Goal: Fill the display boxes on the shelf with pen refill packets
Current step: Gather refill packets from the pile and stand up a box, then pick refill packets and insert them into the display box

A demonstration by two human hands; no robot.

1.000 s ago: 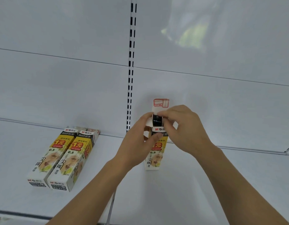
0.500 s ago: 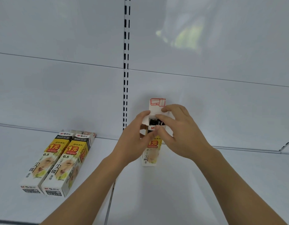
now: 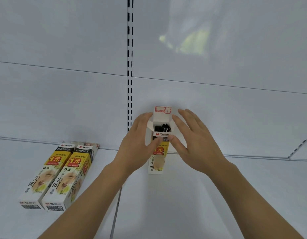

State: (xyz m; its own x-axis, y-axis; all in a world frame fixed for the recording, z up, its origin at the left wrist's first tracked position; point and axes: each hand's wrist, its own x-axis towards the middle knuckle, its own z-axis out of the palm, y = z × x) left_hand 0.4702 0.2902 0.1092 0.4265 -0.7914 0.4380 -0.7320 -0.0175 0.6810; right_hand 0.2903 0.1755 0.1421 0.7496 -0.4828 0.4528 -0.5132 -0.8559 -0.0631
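The open display box [image 3: 158,152] stood upright on the white shelf [image 3: 192,195], against the back panel [image 3: 218,118] just right of the slotted upright [image 3: 130,66], with its top flap [image 3: 163,110] raised and dark refill packets [image 3: 162,127] visible inside the mouth. Half a second earlier, both hands had been closed over the box mouth, the fingertips pinching a packet at the opening; that packet now sat down inside the box with the others. The left hand [image 3: 138,144] had opened out, its fingers nearly straight alongside the left face of the box and its thumb laid across the front panel. The right hand [image 3: 192,140] had likewise spread, fingers extended and slightly apart beside the right face, thumb touching the front panel just beside the left thumb. Neither hand gripped anything. Two closed boxes [image 3: 57,175] lay flat, side by side and touching, well apart to the left on the same shelf, in the same arrangement as before.
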